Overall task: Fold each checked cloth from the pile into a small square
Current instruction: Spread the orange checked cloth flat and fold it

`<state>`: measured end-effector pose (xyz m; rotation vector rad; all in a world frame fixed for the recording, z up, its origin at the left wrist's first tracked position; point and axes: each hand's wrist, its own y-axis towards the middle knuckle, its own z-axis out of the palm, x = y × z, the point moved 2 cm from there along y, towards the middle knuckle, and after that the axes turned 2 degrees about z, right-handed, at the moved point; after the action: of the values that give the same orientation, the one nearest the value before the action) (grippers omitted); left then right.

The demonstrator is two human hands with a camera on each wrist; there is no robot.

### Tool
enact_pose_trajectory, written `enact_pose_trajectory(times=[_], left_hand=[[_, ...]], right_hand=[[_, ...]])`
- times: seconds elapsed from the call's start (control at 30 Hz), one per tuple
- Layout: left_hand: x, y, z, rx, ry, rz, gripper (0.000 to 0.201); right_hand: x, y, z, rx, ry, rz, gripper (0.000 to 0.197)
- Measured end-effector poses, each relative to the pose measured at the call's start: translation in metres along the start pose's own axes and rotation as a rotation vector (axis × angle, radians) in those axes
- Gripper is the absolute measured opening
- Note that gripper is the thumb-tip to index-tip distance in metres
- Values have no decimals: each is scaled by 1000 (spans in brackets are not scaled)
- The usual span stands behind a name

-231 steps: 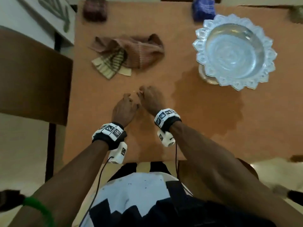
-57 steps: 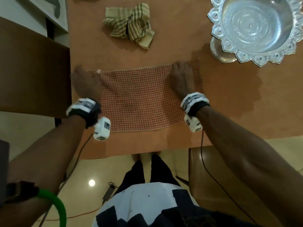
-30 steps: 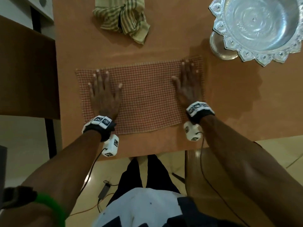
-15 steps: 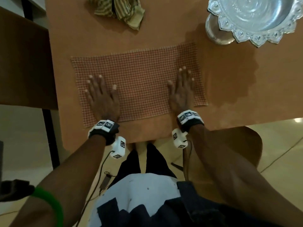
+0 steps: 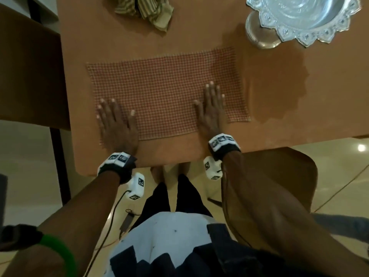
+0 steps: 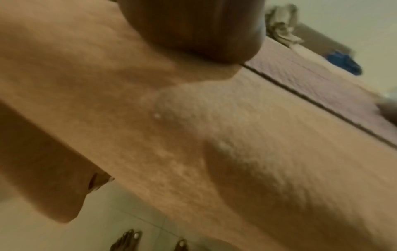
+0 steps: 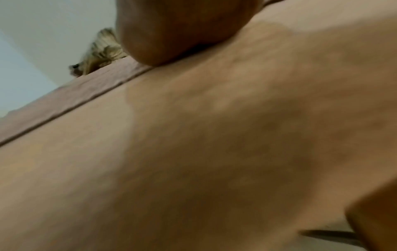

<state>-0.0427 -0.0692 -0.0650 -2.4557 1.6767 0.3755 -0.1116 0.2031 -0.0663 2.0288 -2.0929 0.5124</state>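
Cloth spread flat under two palms

Cloth (image 5: pixel 167 92) — red-checked, laid out as a wide rectangle — lies flat on the counter (image 5: pixel 199 33), its near edge close to the counter's front rim. The left hand (image 5: pixel 116 123) rests palm down on the near left corner, fingers straight and spread, holding nothing. The right hand (image 5: pixel 211 108) lies palm down on the near right part of the cloth, fingers straight and close together, also holding nothing; a strip of cloth shows to the right of it. Both wrists reach back over the counter's front edge.

Toward the far edge, well apart from the spread cloth, sits the pile (image 5: pixel 143 9) — a crumpled olive-striped cloth, partly cut off by the top of the head view. At the far right stands a silver bowl (image 5: pixel 303 15) with a scalloped rim, raised on a round foot, its shadow falling on the counter near the cloth's right side.

The wrist views are blurred. The left one shows the heel of the hand on the counter, the cloth's near edge as a dark line, the pile beyond, and a blue thing (image 6: pixel 343 63) at the far end. The right one shows much the same: heel of the hand, cloth edge, pile behind.
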Motion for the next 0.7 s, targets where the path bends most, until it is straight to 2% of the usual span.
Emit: enact_pose_trajectory(times=[0.07, 0.1, 0.17, 0.2, 0.23, 0.27, 0.33, 0.37, 0.43, 0.5, 0.53, 0.57, 0.6, 0.63, 0.67, 0.7], left_hand=[[15, -5, -10, -20, 18, -33, 71], [15, -3, -10, 37, 11, -56, 71], [6, -4, -8, 57, 0, -68, 70], [-6, -6, -8, 101, 44, -20, 67], [-23, -9, -6, 211, 28, 31, 62], [-44, -9, -5, 265, -15, 138, 56], [-95, 2, -2, 233, -192, 377, 46], [-123, 8, -4, 251, -283, 438, 43], [-173, 22, -9, 302, -408, 456, 40], [-210, 33, -14, 374, -458, 431, 40], [-224, 39, -14, 447, -462, 415, 45], [-237, 44, -15, 548, -471, 393, 53], [-246, 50, -15, 633, -465, 374, 62], [-252, 55, -16, 705, -448, 358, 70], [-255, 60, -17, 763, -440, 344, 74], [-256, 63, -20, 801, -449, 331, 74]], right_hand=[[-36, -4, -16, -89, 47, 160, 65], [-50, -7, -20, -108, 64, 225, 68], [-65, -14, -35, -200, 58, 388, 71], [-69, -19, -41, -232, 30, 469, 67], [-71, -22, -50, -254, -6, 545, 61], [-71, -24, -56, -255, -23, 591, 54], [-69, -22, -66, -227, -10, 677, 50], [-68, -16, -68, -184, 29, 710, 50], [-72, -12, -75, -106, 148, 735, 45], [-76, -17, -82, 44, 355, 745, 34], [-70, -21, -86, 126, 444, 731, 32], [-62, -23, -89, 137, 482, 688, 31], [-50, -21, -92, 63, 449, 605, 29], [-38, -16, -97, -83, 361, 529, 27], [-24, -13, -100, -215, 266, 450, 24], [-14, -9, -96, -275, 219, 380, 21]])
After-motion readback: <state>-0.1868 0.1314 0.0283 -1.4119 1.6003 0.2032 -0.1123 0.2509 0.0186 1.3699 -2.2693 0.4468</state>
